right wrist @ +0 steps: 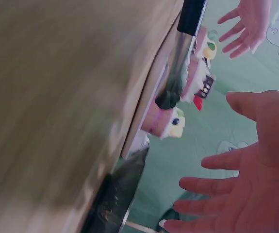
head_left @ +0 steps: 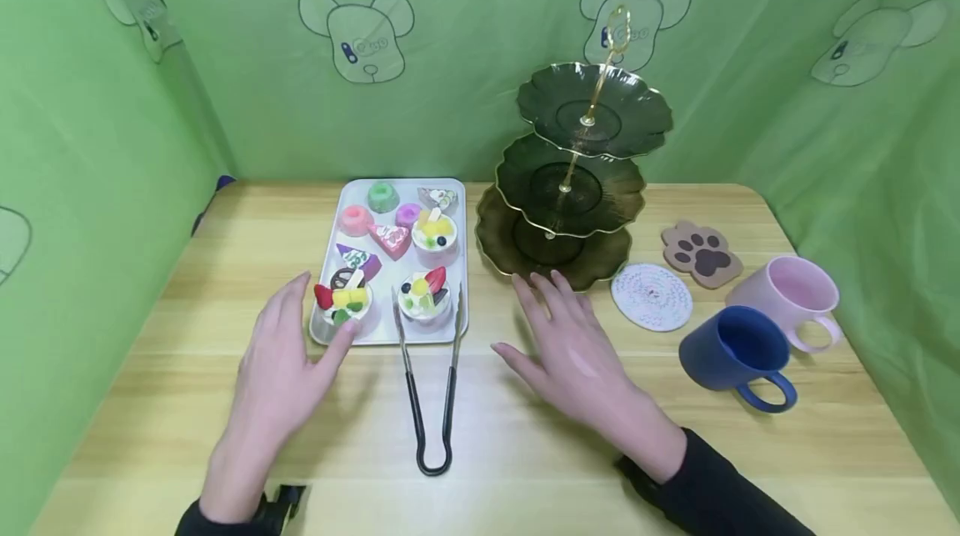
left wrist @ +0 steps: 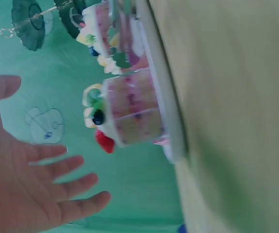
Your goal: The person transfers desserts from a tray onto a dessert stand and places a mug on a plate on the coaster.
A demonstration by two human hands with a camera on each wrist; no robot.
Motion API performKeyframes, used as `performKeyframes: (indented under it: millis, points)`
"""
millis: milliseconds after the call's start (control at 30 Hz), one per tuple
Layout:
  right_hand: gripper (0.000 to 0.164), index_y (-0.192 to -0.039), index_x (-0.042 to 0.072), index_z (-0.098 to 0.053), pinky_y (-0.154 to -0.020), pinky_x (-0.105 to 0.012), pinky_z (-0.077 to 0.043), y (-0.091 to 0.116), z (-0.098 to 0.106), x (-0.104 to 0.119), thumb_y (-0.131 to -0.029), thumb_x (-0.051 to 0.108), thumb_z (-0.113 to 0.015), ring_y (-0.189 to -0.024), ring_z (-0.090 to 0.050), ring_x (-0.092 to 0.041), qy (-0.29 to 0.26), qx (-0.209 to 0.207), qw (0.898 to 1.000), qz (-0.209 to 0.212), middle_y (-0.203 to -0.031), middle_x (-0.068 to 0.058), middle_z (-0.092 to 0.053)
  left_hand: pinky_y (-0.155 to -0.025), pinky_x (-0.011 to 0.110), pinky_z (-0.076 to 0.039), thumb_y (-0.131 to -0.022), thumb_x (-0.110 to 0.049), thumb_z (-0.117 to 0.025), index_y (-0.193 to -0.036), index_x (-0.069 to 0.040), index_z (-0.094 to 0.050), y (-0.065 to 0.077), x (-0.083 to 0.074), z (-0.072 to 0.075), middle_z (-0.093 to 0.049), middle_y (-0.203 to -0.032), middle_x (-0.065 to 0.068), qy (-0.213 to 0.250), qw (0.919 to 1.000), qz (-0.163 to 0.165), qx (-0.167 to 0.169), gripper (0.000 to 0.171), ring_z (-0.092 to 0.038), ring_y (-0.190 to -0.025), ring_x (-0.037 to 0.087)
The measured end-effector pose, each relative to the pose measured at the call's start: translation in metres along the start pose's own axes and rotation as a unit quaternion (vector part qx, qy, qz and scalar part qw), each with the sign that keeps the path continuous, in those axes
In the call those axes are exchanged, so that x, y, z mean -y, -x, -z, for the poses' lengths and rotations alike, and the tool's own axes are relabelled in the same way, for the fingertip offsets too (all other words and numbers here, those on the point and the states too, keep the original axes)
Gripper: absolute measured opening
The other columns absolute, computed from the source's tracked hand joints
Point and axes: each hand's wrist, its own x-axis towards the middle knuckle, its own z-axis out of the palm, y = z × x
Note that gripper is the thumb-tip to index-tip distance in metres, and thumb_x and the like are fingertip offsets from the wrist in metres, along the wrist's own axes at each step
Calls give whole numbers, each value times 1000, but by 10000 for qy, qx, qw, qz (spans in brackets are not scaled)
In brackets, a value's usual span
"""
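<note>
My left hand [head_left: 281, 361] hovers with fingers spread at the left edge of a white tray [head_left: 461, 227]. Beside its thumb stands a toy dessert cup [left wrist: 134, 107] topped with a strawberry and yellow fruit pieces. Black-handled metal tongs [head_left: 417, 419] lie between my hands, their tips spread around another dessert cup [head_left: 424, 308] at the tray's front. My right hand [head_left: 573, 361] is held palm down, fingers extended, just in front of the bottom plate of a dark green three-tier stand [head_left: 615, 194]. Neither hand holds anything.
A third dessert cup [head_left: 434, 240], toy cake slices [head_left: 390, 240] and small rings [head_left: 382, 197] share the tray. To the right are a round white coaster [head_left: 652, 297], a paw-shaped coaster [head_left: 701, 252], a blue mug [head_left: 712, 353] and a pink mug [head_left: 780, 294]. Green curtains [head_left: 480, 102] surround the table.
</note>
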Motion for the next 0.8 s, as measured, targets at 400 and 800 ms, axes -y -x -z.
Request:
performKeyframes:
  millis: [400,800]
  points:
    - [96,-164,7,-36,-115,-64,-46,-16,-14,25,-95,67,-67,-145,-41,-47,-47,338,9994,-37,-156,-25,-45,-109,71,-47,-112,-62,-26,-164,7,-17,-2,41,15,-38,-158,36,1538,9622,1811,1334,87,-58,-126,55]
    - [109,-146,-8,-51,-80,-51,-64,-22,-18,53,-84,79,-70,-104,-68,-39,271,954,9945,-322,-123,-24,-67,-92,33,-65,-113,-57,-22,-161,13,-15,-26,65,17,-26,-161,39,3360,8863,2204,2305,85,-48,-136,56]
